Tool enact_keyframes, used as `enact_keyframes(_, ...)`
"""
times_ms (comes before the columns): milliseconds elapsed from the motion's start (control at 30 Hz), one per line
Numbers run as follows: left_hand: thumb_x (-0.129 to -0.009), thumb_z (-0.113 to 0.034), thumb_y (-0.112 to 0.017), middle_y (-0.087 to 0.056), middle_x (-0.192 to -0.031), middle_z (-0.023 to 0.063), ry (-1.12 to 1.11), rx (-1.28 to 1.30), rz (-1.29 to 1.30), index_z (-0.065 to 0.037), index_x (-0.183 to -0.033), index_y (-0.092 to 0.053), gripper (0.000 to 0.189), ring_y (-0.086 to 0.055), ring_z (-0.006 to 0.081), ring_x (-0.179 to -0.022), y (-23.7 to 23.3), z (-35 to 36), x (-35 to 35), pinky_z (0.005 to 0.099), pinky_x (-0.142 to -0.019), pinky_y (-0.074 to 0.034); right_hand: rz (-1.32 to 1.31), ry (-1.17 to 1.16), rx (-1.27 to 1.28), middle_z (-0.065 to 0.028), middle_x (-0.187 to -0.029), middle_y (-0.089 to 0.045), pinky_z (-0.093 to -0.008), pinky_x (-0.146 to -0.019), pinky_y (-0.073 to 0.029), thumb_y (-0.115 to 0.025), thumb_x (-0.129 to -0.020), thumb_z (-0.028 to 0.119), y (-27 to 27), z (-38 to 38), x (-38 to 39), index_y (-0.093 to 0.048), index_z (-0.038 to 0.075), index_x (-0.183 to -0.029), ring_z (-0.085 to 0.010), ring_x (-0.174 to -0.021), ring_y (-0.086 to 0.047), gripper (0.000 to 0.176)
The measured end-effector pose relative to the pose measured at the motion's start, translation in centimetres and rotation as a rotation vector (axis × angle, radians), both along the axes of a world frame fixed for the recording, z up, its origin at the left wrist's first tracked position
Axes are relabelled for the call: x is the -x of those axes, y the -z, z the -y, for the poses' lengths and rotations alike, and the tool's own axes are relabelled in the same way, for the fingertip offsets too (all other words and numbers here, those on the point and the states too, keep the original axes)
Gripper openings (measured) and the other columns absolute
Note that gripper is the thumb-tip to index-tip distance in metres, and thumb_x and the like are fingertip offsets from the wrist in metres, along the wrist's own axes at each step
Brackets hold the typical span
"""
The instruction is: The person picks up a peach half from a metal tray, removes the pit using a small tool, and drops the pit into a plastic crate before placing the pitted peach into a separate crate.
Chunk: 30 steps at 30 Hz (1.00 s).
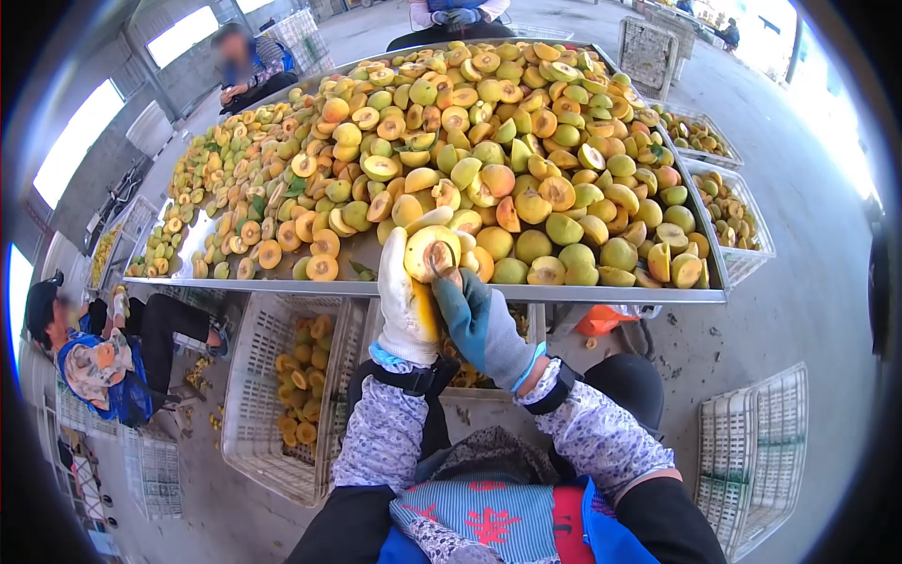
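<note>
My left hand [406,296], in a stained white glove, is closed around a yellow peach half [432,252], its cut face turned up towards me. My right hand [477,320], in a grey and teal glove, grips a small tool with a thin curved metal blade [433,258]. The blade touches the peach half at the brown stone hollow in its middle. Most of the tool's handle is hidden by my right fingers. Both hands are over the near edge of a metal table [526,290], beside a big heap of cut peaches [489,150].
Below the table, a white crate [246,395] holds peach halves, and another crate [526,329] stands behind my hands. Filled crates [756,240] line the table's right side. A stacked crate [752,461] stands at lower right. Co-workers sit at left [113,367] and across the table [456,19].
</note>
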<state>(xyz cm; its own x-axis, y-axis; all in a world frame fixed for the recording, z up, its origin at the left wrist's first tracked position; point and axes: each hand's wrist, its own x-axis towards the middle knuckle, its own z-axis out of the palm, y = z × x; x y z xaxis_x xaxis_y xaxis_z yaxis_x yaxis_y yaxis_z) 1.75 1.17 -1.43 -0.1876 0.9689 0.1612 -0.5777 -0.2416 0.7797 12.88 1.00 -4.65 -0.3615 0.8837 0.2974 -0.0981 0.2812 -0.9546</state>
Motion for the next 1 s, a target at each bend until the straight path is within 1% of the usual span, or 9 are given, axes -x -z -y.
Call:
enact_keyframes(67,-0.107,-0.042,-0.029,-0.069,-0.106,0.0211,-0.072,-0.006,-0.044,0.004,-0.131,-0.056,0.059,-0.068,0.0294,-0.088,0.5,0.0,0.1,0.0395,-0.084,-0.057,0.068,-0.003,0.011,-0.0223,-0.079,-0.068,-0.0425,-0.066,-0.051,-0.054,-0.103,0.035,0.1,-0.2,-0.1,-0.062,-0.002,-0.102,-0.0320,-0.075,-0.071,0.038)
enact_keyframes(167,-0.106,-0.042,-0.030,-0.069,-0.108,0.0210,-0.056,-0.036,0.061,0.004,-0.127,-0.058,0.058,-0.068,0.0288,-0.089,0.6,0.1,0.4,0.0392,-0.083,-0.057,0.064,-0.062,0.045,-0.0081,-0.080,-0.067,-0.0323,-0.070,-0.050,-0.052,-0.106,0.027,-0.2,0.2,-0.1,-0.063,-0.003,-0.104,-0.0101,-0.077,-0.056,0.031)
enact_keyframes(267,-0.107,-0.040,-0.032,-0.069,-0.109,0.0208,-0.103,-0.027,0.088,0.005,-0.122,-0.060,0.054,-0.069,0.0286,-0.090,0.0,0.5,0.2,0.0387,-0.082,-0.058,0.125,-0.096,0.011,-0.0128,-0.085,-0.070,-0.0342,-0.075,-0.052,-0.052,-0.106,0.027,0.7,0.0,0.0,-0.064,-0.002,-0.109,-0.0130,-0.080,-0.062,0.032)
enact_keyframes(367,-0.107,-0.037,-0.034,-0.069,-0.111,0.0206,-0.221,-0.062,-0.172,0.004,-0.118,-0.060,0.051,-0.069,0.0286,-0.091,1.7,0.5,0.7,0.0382,-0.082,-0.058,0.247,-0.078,-0.026,-0.0165,-0.091,-0.072,-0.0353,-0.078,-0.054,-0.052,-0.106,0.028,2.3,-0.1,0.4,-0.065,-0.002,-0.113,-0.0173,-0.084,-0.067,0.034)
enact_keyframes(467,-0.108,-0.037,-0.035,-0.069,-0.108,0.0189,-0.227,-0.018,-0.040,0.003,-0.118,-0.057,0.047,-0.069,0.0280,-0.088,1.8,0.6,0.4,0.0376,-0.079,-0.059,0.383,-0.114,0.022,-0.0189,-0.095,-0.073,-0.0364,-0.079,-0.054,-0.052,-0.105,0.028,2.0,0.1,0.2,-0.065,-0.001,-0.114,-0.0229,-0.088,-0.071,0.033)
enact_keyframes(567,-0.109,-0.038,-0.035,-0.068,-0.105,0.0181,-0.231,-0.091,-0.009,0.003,-0.118,-0.056,0.047,-0.069,0.0277,-0.087,1.5,1.2,-0.2,0.0377,-0.079,-0.059,0.181,-0.032,-0.092,-0.0210,-0.094,-0.072,-0.0379,-0.078,-0.054,-0.053,-0.105,0.028,1.7,1.0,0.3,-0.064,-0.001,-0.113,-0.0276,-0.087,-0.072,0.032)
enact_keyframes(667,-0.109,-0.040,-0.036,-0.068,-0.105,0.0181,-0.205,-0.057,-0.036,0.003,-0.116,-0.056,0.047,-0.070,0.0275,-0.089,1.8,1.2,0.1,0.0377,-0.080,-0.059,0.157,0.022,-0.079,-0.0306,-0.085,-0.067,-0.0493,-0.070,-0.053,-0.054,-0.102,0.039,2.1,1.0,0.7,-0.065,0.000,-0.104,-0.0489,-0.087,-0.066,0.041)
enact_keyframes(767,-0.109,-0.040,-0.038,-0.068,-0.104,0.0183,-0.267,-0.014,-0.062,0.002,-0.113,-0.056,0.046,-0.070,0.0275,-0.089,2.2,0.8,0.2,0.0379,-0.079,-0.060,0.272,-0.088,-0.028,-0.0212,-0.090,-0.071,-0.0386,-0.076,-0.054,-0.052,-0.105,0.027,1.4,1.0,0.0,-0.065,-0.001,-0.112,-0.0264,-0.081,-0.070,0.032)
enact_keyframes(1000,-0.107,-0.042,-0.043,-0.069,-0.098,0.0197,-0.250,0.064,-0.109,0.001,-0.101,-0.059,0.047,-0.070,0.0282,-0.084,1.8,1.2,0.6,0.0383,-0.073,-0.060,0.211,-0.257,0.213,-0.0100,-0.083,-0.068,-0.0356,-0.072,-0.051,-0.052,-0.106,0.035,1.1,0.9,-0.7,-0.066,-0.003,-0.107,-0.0127,-0.077,-0.056,0.041)
